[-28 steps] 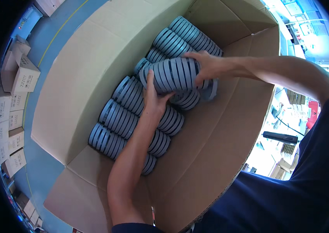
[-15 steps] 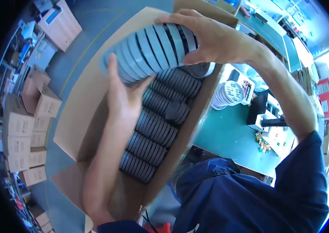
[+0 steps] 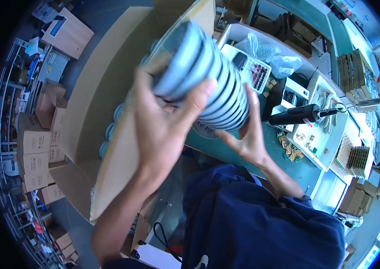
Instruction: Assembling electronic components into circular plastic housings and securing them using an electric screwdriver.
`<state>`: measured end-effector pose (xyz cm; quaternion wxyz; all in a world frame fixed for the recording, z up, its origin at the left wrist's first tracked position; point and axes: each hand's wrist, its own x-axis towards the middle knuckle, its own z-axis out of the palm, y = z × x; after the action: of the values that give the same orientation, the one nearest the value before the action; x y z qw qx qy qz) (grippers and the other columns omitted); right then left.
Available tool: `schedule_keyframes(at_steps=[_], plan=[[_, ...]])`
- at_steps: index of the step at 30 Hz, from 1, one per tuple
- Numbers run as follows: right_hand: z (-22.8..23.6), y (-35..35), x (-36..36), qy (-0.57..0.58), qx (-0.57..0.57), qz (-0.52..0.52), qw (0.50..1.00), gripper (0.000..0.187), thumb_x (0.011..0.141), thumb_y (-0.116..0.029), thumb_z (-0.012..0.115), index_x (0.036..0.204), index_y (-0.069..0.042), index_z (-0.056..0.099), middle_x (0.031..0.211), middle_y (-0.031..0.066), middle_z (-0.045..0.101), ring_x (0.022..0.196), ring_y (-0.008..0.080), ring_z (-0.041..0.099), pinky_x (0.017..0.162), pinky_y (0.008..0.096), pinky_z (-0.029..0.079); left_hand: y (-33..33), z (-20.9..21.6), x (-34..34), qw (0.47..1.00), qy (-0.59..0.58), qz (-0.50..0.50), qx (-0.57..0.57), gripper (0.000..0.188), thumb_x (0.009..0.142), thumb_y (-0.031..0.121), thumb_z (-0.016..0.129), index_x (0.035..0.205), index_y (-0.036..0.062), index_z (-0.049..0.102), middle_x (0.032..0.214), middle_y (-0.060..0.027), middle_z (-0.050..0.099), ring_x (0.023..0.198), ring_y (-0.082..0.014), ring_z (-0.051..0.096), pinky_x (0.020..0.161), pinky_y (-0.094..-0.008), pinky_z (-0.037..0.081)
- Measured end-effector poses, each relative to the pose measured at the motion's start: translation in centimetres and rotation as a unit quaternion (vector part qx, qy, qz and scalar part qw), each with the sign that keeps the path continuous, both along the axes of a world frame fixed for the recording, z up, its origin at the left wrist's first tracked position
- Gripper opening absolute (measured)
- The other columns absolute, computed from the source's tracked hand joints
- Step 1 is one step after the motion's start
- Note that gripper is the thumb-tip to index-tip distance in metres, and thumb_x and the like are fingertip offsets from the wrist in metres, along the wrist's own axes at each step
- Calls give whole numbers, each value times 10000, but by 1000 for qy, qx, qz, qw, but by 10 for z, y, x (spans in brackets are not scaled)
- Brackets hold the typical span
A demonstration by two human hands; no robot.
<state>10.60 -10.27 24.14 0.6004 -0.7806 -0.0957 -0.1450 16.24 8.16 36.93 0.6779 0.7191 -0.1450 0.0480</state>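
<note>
Tilted between my two hands is a stack of round, pale grey discs (image 3: 217, 76), pressed together in a row with dark gaps between them. My left hand (image 3: 163, 112) is closed around the upper left end, its thumb along the front. At the lower right end, my right hand (image 3: 248, 134) grips the stack, fingers behind and thumb below. A white disc (image 3: 204, 130) partly shows under the stack, above the green worktable (image 3: 261, 157). Left of my hands stands the open cardboard box (image 3: 116, 166), with the edges of more discs (image 3: 105, 149) visible past its near wall.
A black electric screwdriver (image 3: 295, 114) juts out over the table at the right. Near it are a white tray (image 3: 317, 154), small circuit boards (image 3: 291, 150), a tray of dark red parts (image 3: 258, 74) and clear plastic bags (image 3: 284, 65). Stacked cartons (image 3: 35, 157) stand on the far left.
Both hands have carried the stack of discs rightward, out from above the open box to over the worktable's edge. The view has turned right, so the box's wall now hides most discs inside.
</note>
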Motion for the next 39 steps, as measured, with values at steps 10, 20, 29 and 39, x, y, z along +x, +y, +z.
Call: schedule_keyframes(at_steps=[10, 20, 29, 39], plan=[[-176, 7, -42, 154, -6, 17, 988, 1193, 690, -119, 902, 1611, 21, 156, 1628, 221, 216, 1535, 364, 230, 1263, 435, 207, -17, -206, -33, 979, 32, 140, 143, 667, 798, 251, 891, 1307, -22, 559, 1429, -213, 541, 1308, -352, 545, 1108, -445, 440], [-167, -29, -44, 207, -57, 58, 975, 1123, 765, -89, 820, 1655, -96, 136, 1666, 222, 221, 1498, 379, 311, 1211, 445, 330, -21, -218, -44, 978, -51, 98, 179, 658, 766, 216, 908, 1290, -4, 576, 1420, -219, 542, 1290, -380, 538, 1072, -480, 463], [-136, -35, -23, 524, 392, -97, 750, 554, 1039, -461, 546, 1430, -69, 536, 1310, 144, 595, 1175, 262, 552, 984, 465, 456, -20, -212, -44, 978, -99, -2, 184, 710, 743, 287, 929, 1309, 33, 585, 1474, -249, 439, 1357, -416, 482, 1091, -493, 461], [-148, -41, -47, 329, 562, -200, 732, 457, 1102, -320, 413, 1448, -46, 530, 1423, 130, 608, 1286, 261, 599, 1107, 437, 483, -56, -197, -34, 958, -150, -184, 161, 708, 702, 216, 948, 1318, 133, 609, 1473, -164, 445, 1379, -428, 452, 1135, -508, 442]])
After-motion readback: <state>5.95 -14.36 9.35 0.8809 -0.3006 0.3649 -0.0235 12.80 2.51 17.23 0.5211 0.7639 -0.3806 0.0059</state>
